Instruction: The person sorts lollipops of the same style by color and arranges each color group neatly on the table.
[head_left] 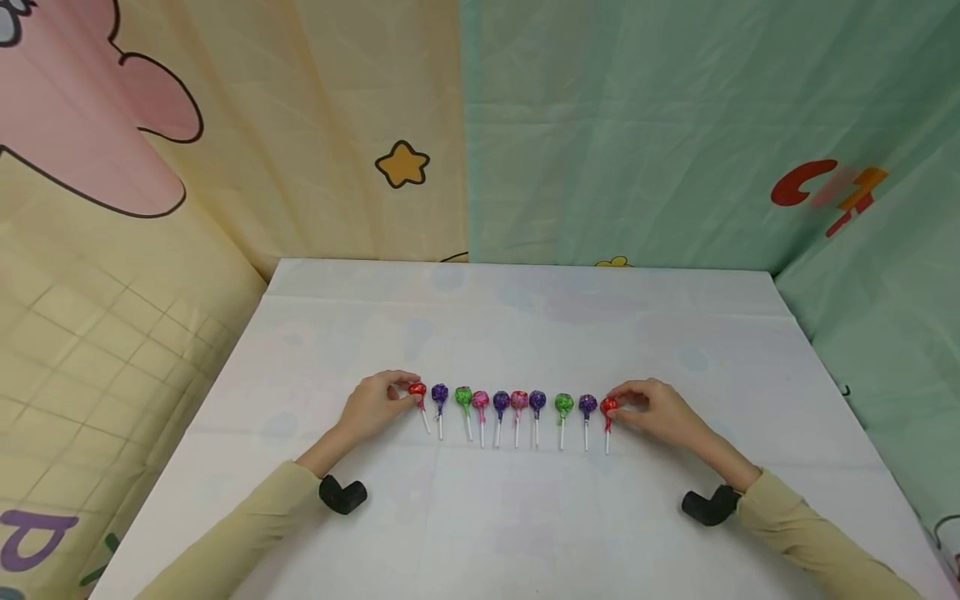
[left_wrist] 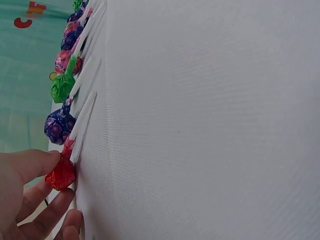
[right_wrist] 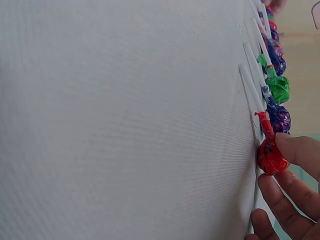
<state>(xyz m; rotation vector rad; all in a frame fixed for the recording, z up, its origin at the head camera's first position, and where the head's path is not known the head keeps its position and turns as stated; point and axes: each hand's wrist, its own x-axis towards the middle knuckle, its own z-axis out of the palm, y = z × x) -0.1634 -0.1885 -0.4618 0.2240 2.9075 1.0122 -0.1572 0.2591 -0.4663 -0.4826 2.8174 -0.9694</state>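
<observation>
Several wrapped lollipops lie side by side in a row, sticks toward the person. At the row's left end my left hand (head_left: 378, 406) pinches the head of a red lollipop (left_wrist: 61, 174) between thumb and fingers. A second red lollipop (right_wrist: 272, 159) closes the right end, its head pinched by my right hand (head_left: 660, 410). Beside the left one lies a purple lollipop (head_left: 440, 392), then a green lollipop (head_left: 463, 396). Pink and purple ones fill the middle, among them a pink lollipop (head_left: 519, 400). Another green lollipop (head_left: 563, 403) and a purple lollipop (head_left: 587, 404) lie near my right hand.
A white cloth covers the table (head_left: 480, 525). Behind it hang a yellow curtain (head_left: 322, 125) and a green curtain (head_left: 637, 125), which also border the sides. Black wrist mounts (head_left: 342, 495) sit at both cuffs, close above the cloth.
</observation>
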